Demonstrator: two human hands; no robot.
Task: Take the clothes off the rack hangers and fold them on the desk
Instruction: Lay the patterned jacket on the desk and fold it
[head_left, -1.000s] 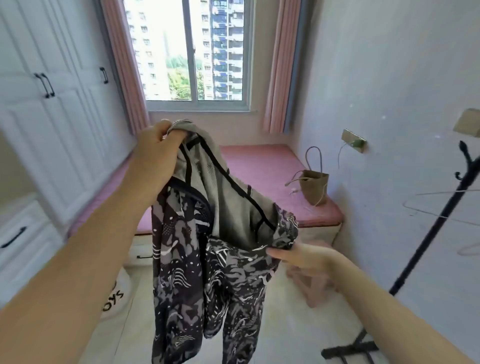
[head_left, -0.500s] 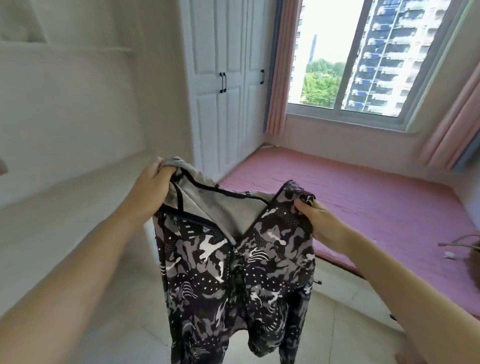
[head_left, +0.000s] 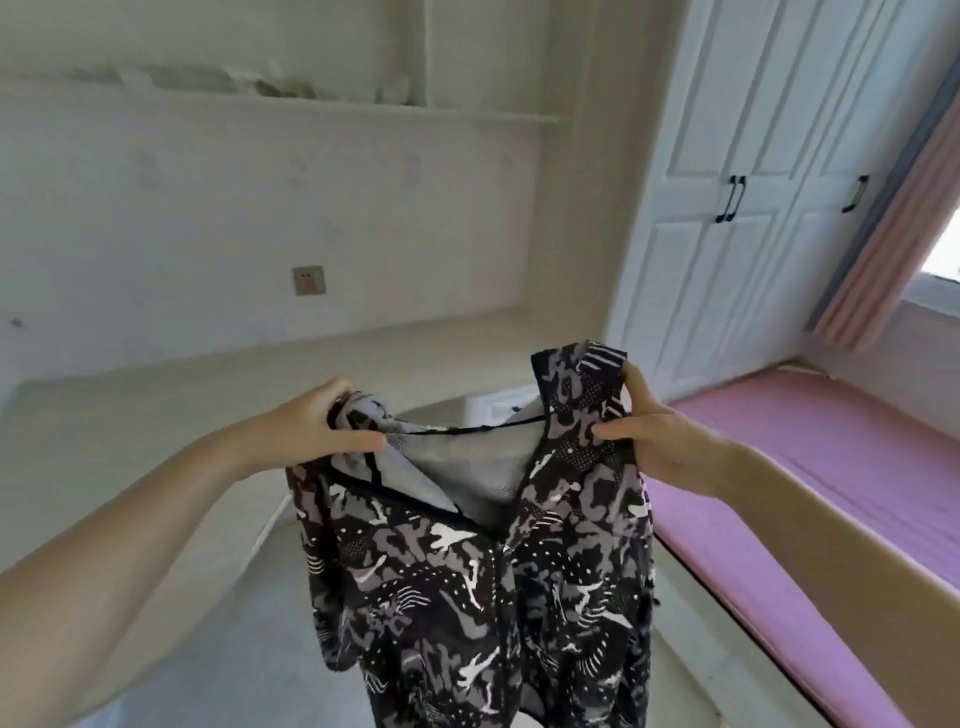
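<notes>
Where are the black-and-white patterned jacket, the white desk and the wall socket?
Black-and-white patterned jacket (head_left: 467, 582): head view, front panel beside the zip.
White desk (head_left: 156, 415): head view, bare top left of the left forearm.
Beige wall socket (head_left: 309, 280): head view, plate's centre.

Both hands, left hand (head_left: 317, 434) and right hand (head_left: 657, 441), pinch patterned jacket (head_left: 478, 587) at shoulders, hanging above tabletop (head_left: 130, 431); zipper probably closed.

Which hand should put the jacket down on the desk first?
Probably the left hand. It grips the jacket on the side nearest the desk, which lies ahead and to the left. The right hand holds the other shoulder, over by the pink mattress.
</notes>
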